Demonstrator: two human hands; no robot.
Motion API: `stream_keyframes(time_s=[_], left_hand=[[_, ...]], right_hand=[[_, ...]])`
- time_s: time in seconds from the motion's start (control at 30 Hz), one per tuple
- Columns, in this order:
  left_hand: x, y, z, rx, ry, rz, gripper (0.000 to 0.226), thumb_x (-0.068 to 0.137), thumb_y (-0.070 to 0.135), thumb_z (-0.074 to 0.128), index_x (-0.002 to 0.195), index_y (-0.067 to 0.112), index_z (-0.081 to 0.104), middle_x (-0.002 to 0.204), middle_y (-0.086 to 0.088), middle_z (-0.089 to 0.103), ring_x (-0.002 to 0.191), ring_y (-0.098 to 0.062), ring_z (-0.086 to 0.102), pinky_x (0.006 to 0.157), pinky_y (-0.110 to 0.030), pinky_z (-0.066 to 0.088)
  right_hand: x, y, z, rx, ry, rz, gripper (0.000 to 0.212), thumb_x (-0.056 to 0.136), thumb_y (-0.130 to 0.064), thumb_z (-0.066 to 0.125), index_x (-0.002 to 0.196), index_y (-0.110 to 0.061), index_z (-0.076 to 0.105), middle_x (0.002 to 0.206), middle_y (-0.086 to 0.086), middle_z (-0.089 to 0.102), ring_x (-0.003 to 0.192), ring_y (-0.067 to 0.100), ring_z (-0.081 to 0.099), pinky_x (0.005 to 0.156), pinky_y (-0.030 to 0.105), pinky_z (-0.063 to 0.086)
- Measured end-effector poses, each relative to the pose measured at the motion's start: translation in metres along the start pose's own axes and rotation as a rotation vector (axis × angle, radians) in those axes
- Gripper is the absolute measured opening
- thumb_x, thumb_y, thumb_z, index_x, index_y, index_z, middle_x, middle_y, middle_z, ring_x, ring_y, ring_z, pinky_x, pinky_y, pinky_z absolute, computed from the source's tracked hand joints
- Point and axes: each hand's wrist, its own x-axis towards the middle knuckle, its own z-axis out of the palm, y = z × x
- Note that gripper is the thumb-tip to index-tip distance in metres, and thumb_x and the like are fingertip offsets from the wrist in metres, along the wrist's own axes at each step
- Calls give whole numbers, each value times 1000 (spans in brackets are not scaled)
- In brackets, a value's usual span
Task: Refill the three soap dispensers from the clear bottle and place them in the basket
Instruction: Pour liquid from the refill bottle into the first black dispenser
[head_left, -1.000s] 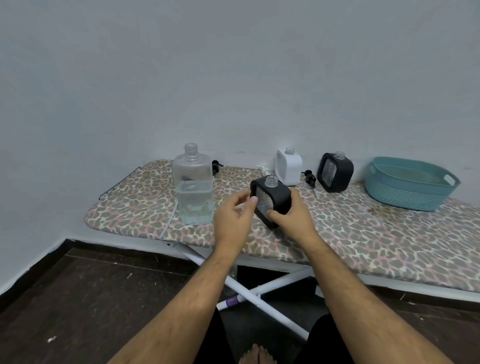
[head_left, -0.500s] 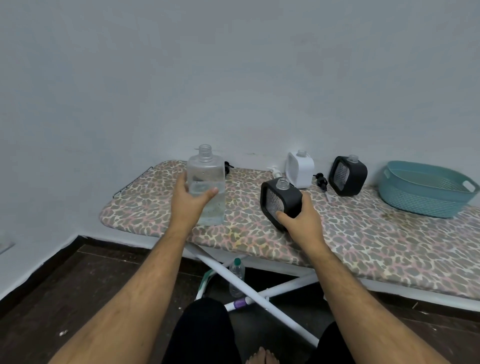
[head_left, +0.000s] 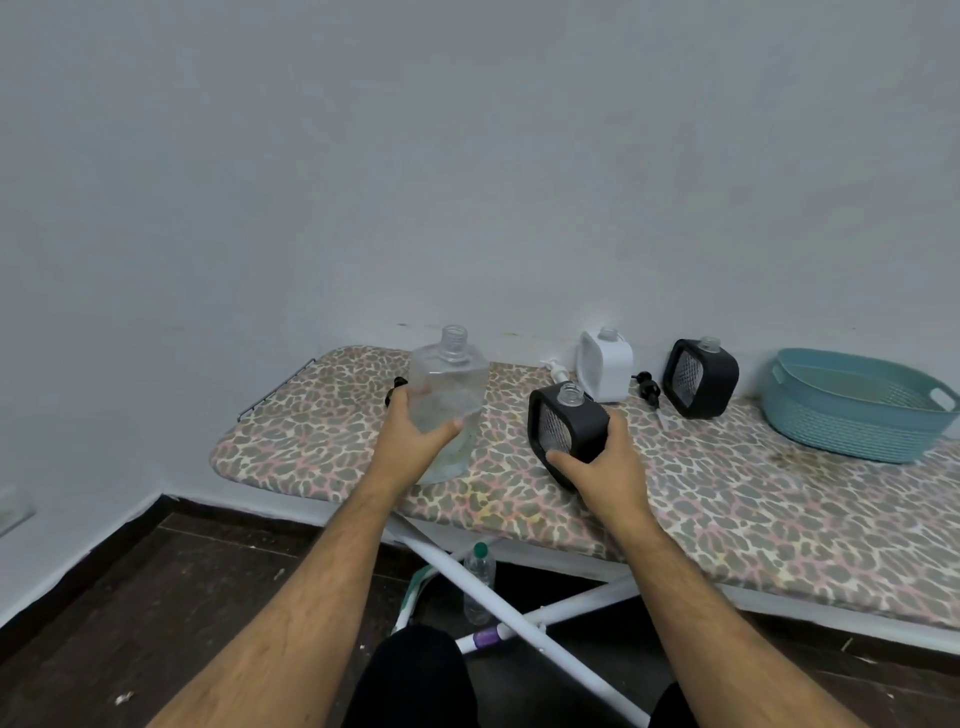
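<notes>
Meanwhile, left hand (head_left: 415, 441) grips clear bottle (head_left: 449, 400), neck tilted up-right.

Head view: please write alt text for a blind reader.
A person's left hand grips a clear bottle; the right hand holds an open black dispenser on a leopard-print ironing board.

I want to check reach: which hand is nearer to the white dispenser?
Right. The right hand holds the near black dispenser, just before the white dispenser; the left hand grips the clear bottle, farther left.
</notes>
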Motion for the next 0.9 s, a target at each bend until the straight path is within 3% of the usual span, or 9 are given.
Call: stream_keyframes(time_s=[0.1, 0.2, 0.27, 0.43, 0.53, 0.63, 0.73, 0.9], left_hand=[[-3, 0, -5, 74, -40, 35, 60, 79, 23, 81, 126, 29, 44, 126, 6, 58, 115, -13, 59, 102, -43, 49], [-5, 4, -5, 152, -13, 75, 65, 74, 28, 85, 125, 31, 45, 119, 14, 60, 112, -9, 59, 99, -38, 51], [-6, 7, -2, 269, 23, 104, 70, 71, 38, 85, 128, 28, 47, 122, 10, 61, 113, -12, 59, 96, -37, 51], [-13, 23, 16, 559, 62, 239, 69, 75, 46, 80, 132, 22, 50, 124, 5, 64, 113, -16, 59, 81, -22, 41], [-13, 30, 25, 666, 52, 313, 68, 75, 48, 78, 133, 25, 51, 122, 6, 67, 106, -15, 64, 77, -22, 46], [-13, 36, 33, 789, 16, 346, 65, 77, 47, 77, 133, 27, 50, 123, 6, 66, 104, -15, 65, 81, -30, 53], [-12, 42, 38, 875, 8, 390, 67, 79, 45, 77, 137, 27, 48, 127, 7, 65, 108, -15, 64, 85, -31, 51], [-11, 50, 42, 1002, 18, 426, 64, 81, 42, 75, 137, 28, 47, 116, 3, 69, 100, -18, 66, 75, -31, 48]], right_hand=[[-2, -1, -1, 28, -7, 21, 98, 70, -28, 88, 148, -31, 29, 122, -12, 60, 108, 10, 59, 97, 33, 51], [0, -2, -1, 12, 0, 0, 81, 72, -25, 86, 140, -27, 42, 116, -12, 63, 107, 12, 63, 88, 29, 51], [-1, -3, -1, -10, 15, -14, 69, 74, -25, 84, 133, -26, 49, 107, -14, 64, 102, 13, 64, 81, 26, 49], [-5, -3, -7, -95, 52, -34, 67, 75, -28, 82, 134, -28, 50, 99, -16, 64, 90, 9, 62, 75, 24, 48], [-9, -2, -15, -135, 79, -37, 65, 76, -28, 81, 133, -31, 50, 91, -24, 58, 79, -2, 57, 66, 16, 43], [-11, 0, -22, -133, 91, -31, 61, 78, -28, 81, 131, -30, 52, 87, -28, 55, 81, 1, 59, 65, 15, 41], [-12, 2, -27, -131, 100, -16, 62, 78, -28, 81, 132, -30, 51, 88, -27, 56, 76, -5, 55, 64, 11, 41], [-15, 5, -28, -122, 112, -14, 60, 77, -28, 81, 129, -29, 51, 91, -21, 60, 83, 7, 62, 73, 22, 49]])
